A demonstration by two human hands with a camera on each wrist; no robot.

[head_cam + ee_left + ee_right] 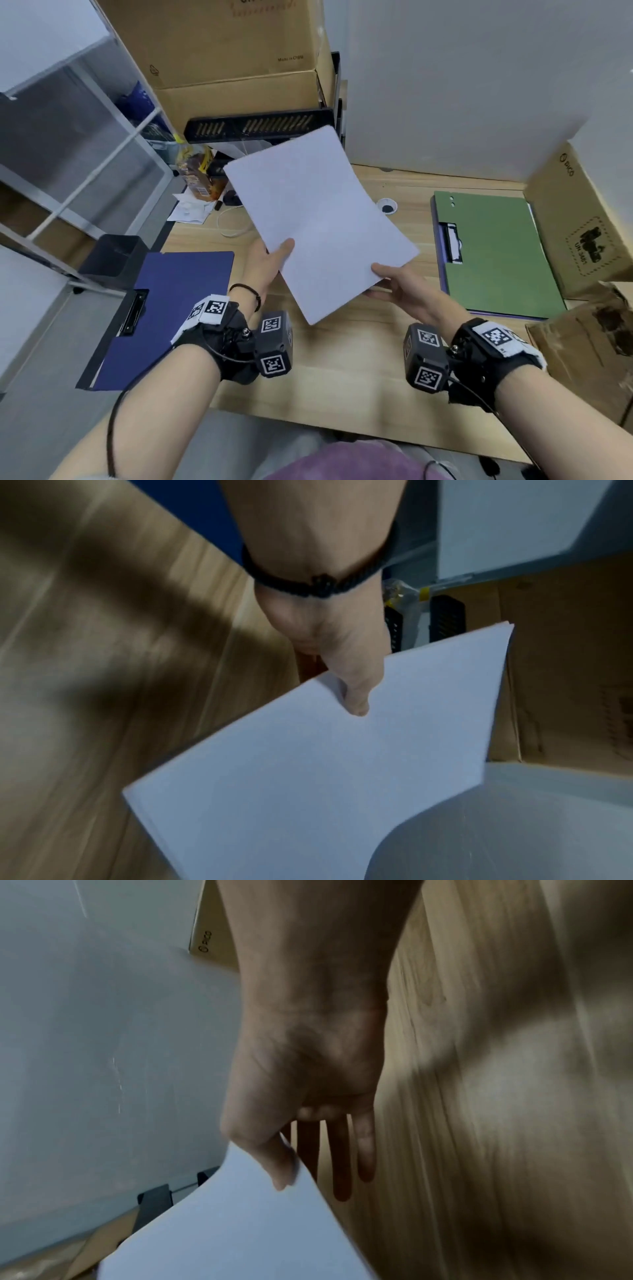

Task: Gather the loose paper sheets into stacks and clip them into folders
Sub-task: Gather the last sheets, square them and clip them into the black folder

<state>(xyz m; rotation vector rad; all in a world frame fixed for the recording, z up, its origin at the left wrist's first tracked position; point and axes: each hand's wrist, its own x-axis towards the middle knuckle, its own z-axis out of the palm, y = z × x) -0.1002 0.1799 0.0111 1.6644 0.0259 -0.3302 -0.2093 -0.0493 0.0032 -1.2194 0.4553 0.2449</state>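
A stack of white paper sheets (318,219) is held in the air above the wooden desk (342,359), tilted with its far end raised. My left hand (274,255) pinches its left edge, thumb on top (358,699), fingers hidden beneath. My right hand (387,279) pinches the near right corner, thumb on top (281,1164), straight fingers under the stack (219,1231). A blue clipboard folder (164,315) lies shut at the desk's left edge. A green folder (496,253) lies at the right on a purple one, its clip on the left side.
Cardboard boxes (582,219) stand at the right and another (222,51) at the back over a black paper tray (260,128). A snack bag (198,171), a white cable (233,226) and a cable hole (387,206) lie behind the paper. A black bin (113,260) stands left of the desk.
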